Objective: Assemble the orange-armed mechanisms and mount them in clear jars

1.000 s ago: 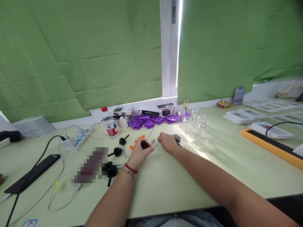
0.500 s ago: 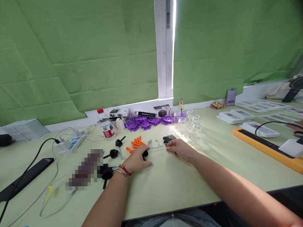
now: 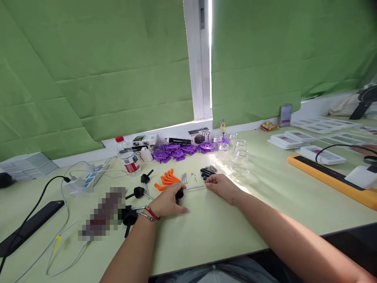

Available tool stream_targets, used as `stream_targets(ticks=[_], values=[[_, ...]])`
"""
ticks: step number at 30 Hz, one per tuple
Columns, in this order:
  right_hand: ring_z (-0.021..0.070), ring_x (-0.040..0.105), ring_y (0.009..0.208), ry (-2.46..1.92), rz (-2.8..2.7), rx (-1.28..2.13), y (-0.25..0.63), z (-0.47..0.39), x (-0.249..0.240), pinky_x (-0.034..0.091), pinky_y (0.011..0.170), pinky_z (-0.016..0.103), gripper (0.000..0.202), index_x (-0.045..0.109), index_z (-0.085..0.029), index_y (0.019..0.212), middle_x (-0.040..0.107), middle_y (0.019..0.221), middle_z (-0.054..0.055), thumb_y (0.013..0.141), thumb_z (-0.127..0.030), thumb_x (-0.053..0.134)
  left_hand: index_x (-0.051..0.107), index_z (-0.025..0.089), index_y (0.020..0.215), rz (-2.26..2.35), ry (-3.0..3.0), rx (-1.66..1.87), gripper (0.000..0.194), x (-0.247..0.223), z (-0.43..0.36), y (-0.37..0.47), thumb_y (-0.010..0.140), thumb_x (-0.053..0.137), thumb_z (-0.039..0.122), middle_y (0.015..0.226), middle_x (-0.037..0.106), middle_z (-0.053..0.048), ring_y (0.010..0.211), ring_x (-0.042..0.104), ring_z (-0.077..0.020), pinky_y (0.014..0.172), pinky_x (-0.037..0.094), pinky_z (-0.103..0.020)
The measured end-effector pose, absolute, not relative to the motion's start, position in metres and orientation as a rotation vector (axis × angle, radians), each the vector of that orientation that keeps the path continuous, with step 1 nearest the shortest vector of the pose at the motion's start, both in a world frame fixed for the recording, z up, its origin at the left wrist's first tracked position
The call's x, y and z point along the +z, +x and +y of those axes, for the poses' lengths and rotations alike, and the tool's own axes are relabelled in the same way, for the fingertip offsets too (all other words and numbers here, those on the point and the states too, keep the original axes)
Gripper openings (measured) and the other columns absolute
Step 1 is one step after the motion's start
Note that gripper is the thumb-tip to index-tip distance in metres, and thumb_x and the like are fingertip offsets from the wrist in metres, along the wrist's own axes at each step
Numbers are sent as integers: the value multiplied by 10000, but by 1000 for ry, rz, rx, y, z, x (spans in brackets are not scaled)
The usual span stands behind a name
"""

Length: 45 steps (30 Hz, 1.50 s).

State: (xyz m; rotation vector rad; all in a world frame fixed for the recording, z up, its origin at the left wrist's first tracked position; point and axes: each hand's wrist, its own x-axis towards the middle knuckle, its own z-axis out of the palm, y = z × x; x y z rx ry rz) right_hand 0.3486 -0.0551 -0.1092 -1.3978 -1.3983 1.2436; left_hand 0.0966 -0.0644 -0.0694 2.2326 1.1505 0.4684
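My left hand is closed round a black knobbed part, from which a thin metal rod points right. At the rod's far end, my right hand has its fingertips pinched together; whatever lies between them is too small to make out. Black cylinders lie just behind my right hand. Orange curved pieces and short metal pins rest behind my left hand. Several black knobs with rods are spread to the left.
Purple parts, glass jars, boxes and a red-capped bottle stand along the back. A pixelated object and cables are at left. An orange power strip and white trays are at right.
My right fingertips have come to the free end of the rod, where a gap showed before. My left hand keeps its grip. The whole view has shifted slightly.
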Motion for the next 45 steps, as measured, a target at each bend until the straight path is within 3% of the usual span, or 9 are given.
stream_targets(ticks=[11, 30, 45], values=[[136, 501, 624, -1426, -1476, 1199, 341, -63, -98, 402, 566, 239, 119, 606, -178, 777, 569, 665, -3, 748, -282, 555, 554, 193, 1100, 1156, 2195, 457, 630, -64, -67, 100, 551, 783, 399, 1019, 580, -63, 906, 545, -233, 783, 453, -335], [141, 521, 624, -1421, -1460, 1200, 341, -64, -97, 424, 582, 251, 142, 624, -169, 766, 602, 665, 8, 731, -300, 583, 576, 208, 1101, 1116, 2163, 522, 657, -70, -66, 98, 520, 793, 427, 976, 593, -52, 874, 554, -228, 757, 461, -329], [101, 404, 529, -1444, -1504, 1205, 341, -66, -96, 344, 523, 225, 149, 597, -176, 731, 490, 600, -33, 741, -319, 557, 545, 209, 1117, 1091, 2247, 484, 646, -72, -64, 96, 562, 776, 449, 1007, 583, -52, 886, 551, -224, 758, 454, -320]])
